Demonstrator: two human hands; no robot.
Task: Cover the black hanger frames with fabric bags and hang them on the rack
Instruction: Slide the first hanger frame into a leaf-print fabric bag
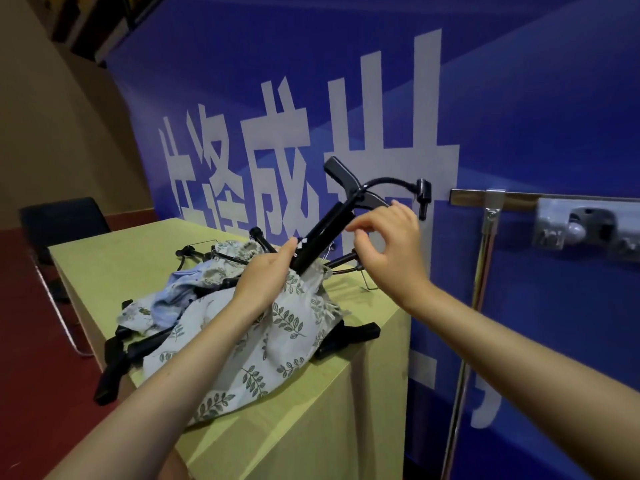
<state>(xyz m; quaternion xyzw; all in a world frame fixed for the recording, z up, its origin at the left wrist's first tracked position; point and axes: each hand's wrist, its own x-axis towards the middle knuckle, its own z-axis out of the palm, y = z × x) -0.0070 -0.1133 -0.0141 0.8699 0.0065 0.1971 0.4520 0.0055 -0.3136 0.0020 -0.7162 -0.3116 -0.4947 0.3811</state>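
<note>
A black hanger frame sticks up at a slant out of a leaf-print fabric bag lying on the table. Its curved hook ends near the rack's end. My left hand grips the bag's gathered mouth around the frame's stem. My right hand is raised beside the frame's upper part, its fingers curled and touching the stem near the top. More black hanger frames lie under and behind the bag, partly hidden. A second pale blue and leaf-print bag lies crumpled behind.
The yellow-green table stands against a blue banner wall. A chrome rack bar with a vertical pole is at the right. A black chair stands at the far left on red floor.
</note>
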